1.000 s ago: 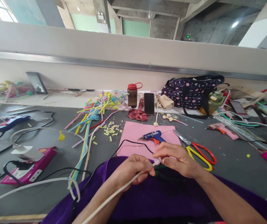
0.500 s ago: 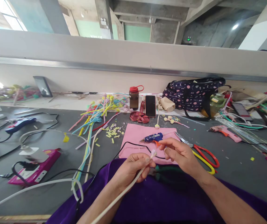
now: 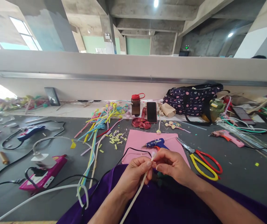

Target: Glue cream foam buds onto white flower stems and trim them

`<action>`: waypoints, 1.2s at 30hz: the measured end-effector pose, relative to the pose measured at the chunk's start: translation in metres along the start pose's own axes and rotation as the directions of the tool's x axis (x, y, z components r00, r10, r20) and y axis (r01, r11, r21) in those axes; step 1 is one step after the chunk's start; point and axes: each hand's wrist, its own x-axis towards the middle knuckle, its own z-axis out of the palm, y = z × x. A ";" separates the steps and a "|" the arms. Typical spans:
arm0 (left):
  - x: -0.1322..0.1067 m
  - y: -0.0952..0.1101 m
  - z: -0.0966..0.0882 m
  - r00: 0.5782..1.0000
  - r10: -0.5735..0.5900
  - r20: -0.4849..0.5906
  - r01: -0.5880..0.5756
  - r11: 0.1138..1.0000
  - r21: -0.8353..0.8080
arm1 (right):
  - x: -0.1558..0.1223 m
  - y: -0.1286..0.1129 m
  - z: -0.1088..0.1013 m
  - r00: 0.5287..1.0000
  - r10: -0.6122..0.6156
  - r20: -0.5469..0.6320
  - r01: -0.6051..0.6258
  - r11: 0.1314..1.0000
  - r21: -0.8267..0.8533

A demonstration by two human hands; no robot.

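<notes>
My left hand [image 3: 138,171] is closed round a cream pipe cleaner [image 3: 133,202], near its upper end. A small pale pinkish-white tuft [image 3: 153,154] tops this stem, pointing away from me. Around the tuft's base, my right hand [image 3: 170,163] has its fingers bent in, with index finger and thumb close to the tip; the exact contact is partly hidden. Just beyond my hands a blue glue gun [image 3: 155,143] lies on a pink sheet [image 3: 134,141]. Scissors with red and yellow handles [image 3: 208,166] rest to the right of the sheet.
Colourful pipe cleaners [image 3: 96,123] and yellow-green cut bits [image 3: 117,137] lie to the left. A magenta power strip [image 3: 46,177] trails cables at left. Behind stand a bottle [image 3: 135,105], a phone [image 3: 151,112] and a patterned bag [image 3: 185,99]. A pink glue gun [image 3: 228,137] lies right.
My right hand has moved left and down, bringing its fingers in to the tuft on the stem. My left hand keeps its hold. The camera view has tilted up a little.
</notes>
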 end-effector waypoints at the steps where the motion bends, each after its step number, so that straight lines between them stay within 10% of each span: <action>1: 0.000 0.000 0.000 1.000 0.007 -0.022 -0.007 1.000 -0.012 | 0.000 0.000 0.000 1.000 0.009 -0.008 -0.009 1.000 -0.016; 22: 0.006 0.005 -0.009 0.962 0.052 -0.269 -0.078 0.993 -0.087 | 0.003 0.031 -0.048 0.933 0.063 -0.354 -0.183 0.931 -0.315; 30: 0.004 0.009 -0.011 0.973 0.115 -0.203 -0.132 0.988 -0.075 | 0.019 0.057 -0.052 0.924 0.151 -0.353 -0.379 0.495 -0.782; 36: 0.003 0.010 -0.011 0.964 0.144 -0.223 -0.163 0.984 -0.070 | 0.036 0.071 -0.052 0.923 0.243 -0.300 -0.382 0.467 -0.798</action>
